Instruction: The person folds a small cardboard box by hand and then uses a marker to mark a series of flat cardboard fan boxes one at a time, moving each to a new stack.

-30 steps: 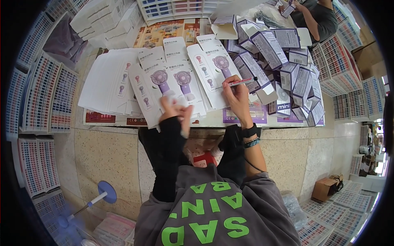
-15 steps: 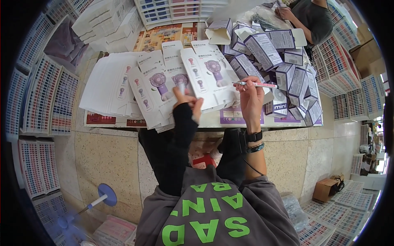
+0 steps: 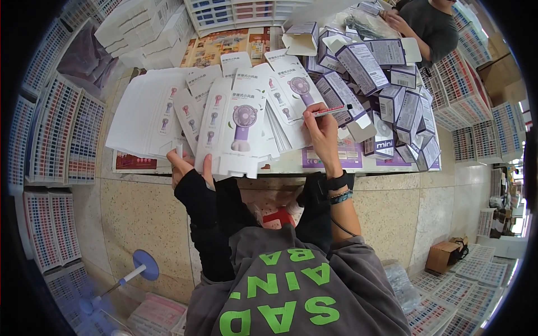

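My left hand (image 3: 191, 168), in a black sleeve that covers part of it, is at the lower left edge of a flat white carton (image 3: 224, 131) printed with a purple handheld fan. The thumb lies against that edge, a small white piece shows at one finger, and the other fingers are partly hidden. Beneath and beside it are more flat cartons (image 3: 188, 120). Between the fingers of my right hand (image 3: 324, 134) is a slim pen (image 3: 332, 111), over the edge of another flat fan carton (image 3: 290, 103).
A heap of purple-and-white boxes (image 3: 358, 67) covers the table's right side. White stacks (image 3: 140, 33) and a rack (image 3: 238, 27) stand at the back. Another person (image 3: 428, 25) works at the far right. Tall stacks of trays (image 3: 53, 131) flank the table.
My left hand has moved left and toward me, and a fan carton now lies over the left pile. Another carton shows at right. My right hand has shifted slightly left with the pen.
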Available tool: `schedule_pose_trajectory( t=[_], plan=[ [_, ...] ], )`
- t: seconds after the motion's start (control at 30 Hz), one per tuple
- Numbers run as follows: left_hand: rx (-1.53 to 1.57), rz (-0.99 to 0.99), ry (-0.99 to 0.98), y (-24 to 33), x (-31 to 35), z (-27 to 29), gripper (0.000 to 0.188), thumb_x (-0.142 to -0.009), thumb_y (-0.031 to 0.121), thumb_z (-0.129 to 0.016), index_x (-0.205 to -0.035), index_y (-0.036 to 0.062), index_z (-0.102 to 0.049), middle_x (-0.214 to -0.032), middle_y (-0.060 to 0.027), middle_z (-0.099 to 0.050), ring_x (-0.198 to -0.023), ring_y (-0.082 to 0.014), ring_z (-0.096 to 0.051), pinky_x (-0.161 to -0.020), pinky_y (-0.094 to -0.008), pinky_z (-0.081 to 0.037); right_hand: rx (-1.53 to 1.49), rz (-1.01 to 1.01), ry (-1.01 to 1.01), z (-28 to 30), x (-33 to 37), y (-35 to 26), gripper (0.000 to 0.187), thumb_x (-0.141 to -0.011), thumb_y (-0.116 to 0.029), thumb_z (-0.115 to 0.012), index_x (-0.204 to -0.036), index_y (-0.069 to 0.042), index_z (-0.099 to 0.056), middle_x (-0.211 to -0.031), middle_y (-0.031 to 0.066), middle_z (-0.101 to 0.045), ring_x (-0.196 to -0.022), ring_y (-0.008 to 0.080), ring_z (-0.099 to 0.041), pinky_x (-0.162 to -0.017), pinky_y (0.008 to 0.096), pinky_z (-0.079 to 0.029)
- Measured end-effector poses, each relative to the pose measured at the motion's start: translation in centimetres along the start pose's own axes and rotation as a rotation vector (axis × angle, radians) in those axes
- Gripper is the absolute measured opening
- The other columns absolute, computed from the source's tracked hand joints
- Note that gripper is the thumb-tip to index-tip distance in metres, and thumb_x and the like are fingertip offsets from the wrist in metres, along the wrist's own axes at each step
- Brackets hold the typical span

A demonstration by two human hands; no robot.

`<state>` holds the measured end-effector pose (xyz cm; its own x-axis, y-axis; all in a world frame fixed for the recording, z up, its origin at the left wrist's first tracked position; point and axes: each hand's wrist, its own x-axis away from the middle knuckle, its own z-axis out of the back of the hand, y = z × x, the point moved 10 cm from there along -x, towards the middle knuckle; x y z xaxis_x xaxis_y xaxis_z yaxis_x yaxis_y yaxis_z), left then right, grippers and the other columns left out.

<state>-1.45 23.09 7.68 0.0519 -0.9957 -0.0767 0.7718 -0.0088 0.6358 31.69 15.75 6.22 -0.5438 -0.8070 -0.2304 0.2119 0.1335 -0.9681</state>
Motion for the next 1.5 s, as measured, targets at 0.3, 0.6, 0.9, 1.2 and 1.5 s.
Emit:
schedule_pose_trajectory(
  t=[0.3,0.6,0.9,1.2,1.5],
  plan=[
    [-0.215,-0.431,0.402,5.8,2.6,1.8,0.061,-0.075,0.021,-0.075,-0.117,-0.0008,-0.038,-0.100,-0.0182,-0.053,-0.084,-0.0299,-0.057,-0.074,-0.0370,-0.045,0.229,0.152,-0.032,-1.0,0.4,-1.9,0.009,-0.092,-0.009,-0.053,-0.086,-0.002,-0.055,-0.066,-0.0048,-0.045,-0.057,0.0043,-0.036,-0.053,0.0192,-0.031],
    [0.222,-0.457,-0.194,13.7,5.2,-11.6,0.065,-0.074,0.028,-0.077,-0.112,-0.0004,-0.033,-0.089,-0.0195,-0.061,-0.077,-0.0353,-0.064,-0.064,-0.0404,-0.050,-0.749,-0.046,0.089,2.3,-0.1,-0.1,0.011,-0.096,-0.015,-0.050,-0.096,-0.003,-0.050,-0.076,0.0027,-0.050,-0.073,0.0103,-0.046,-0.076,0.0263,-0.042],
    [0.646,-0.232,-0.414,11.2,2.9,-13.1,0.059,-0.080,0.006,-0.066,-0.122,-0.0040,-0.026,-0.100,-0.0281,-0.060,-0.070,-0.0334,-0.067,-0.055,-0.0354,-0.051,-0.978,-0.023,0.038,3.5,0.9,-1.7,0.016,-0.095,-0.020,-0.053,-0.102,-0.005,-0.052,-0.076,0.0020,-0.049,-0.076,0.0145,-0.047,-0.088,0.0358,-0.040],
    [1.243,0.020,-0.474,7.1,-0.4,-6.6,0.042,-0.087,0.007,-0.061,-0.105,0.0124,-0.025,-0.085,-0.0134,-0.057,-0.059,-0.0226,-0.065,-0.046,-0.0254,-0.051,-0.757,0.051,0.042,4.5,0.9,-4.0,0.023,-0.092,-0.018,-0.055,-0.109,-0.003,-0.055,-0.089,0.0089,-0.060,-0.089,0.0190,-0.059,-0.093,0.0422,-0.044],
    [1.008,-0.173,0.068,0.1,-0.8,-0.8,0.038,-0.086,0.007,-0.061,-0.110,0.0071,-0.032,-0.088,-0.0050,-0.048,-0.074,-0.0107,-0.055,-0.062,-0.0244,-0.045,-0.235,0.122,0.083,3.5,0.0,-4.2,0.006,-0.090,-0.006,-0.056,-0.092,-0.001,-0.056,-0.084,0.0056,-0.060,-0.077,0.0116,-0.058,-0.077,0.0273,-0.046]
  ],
)
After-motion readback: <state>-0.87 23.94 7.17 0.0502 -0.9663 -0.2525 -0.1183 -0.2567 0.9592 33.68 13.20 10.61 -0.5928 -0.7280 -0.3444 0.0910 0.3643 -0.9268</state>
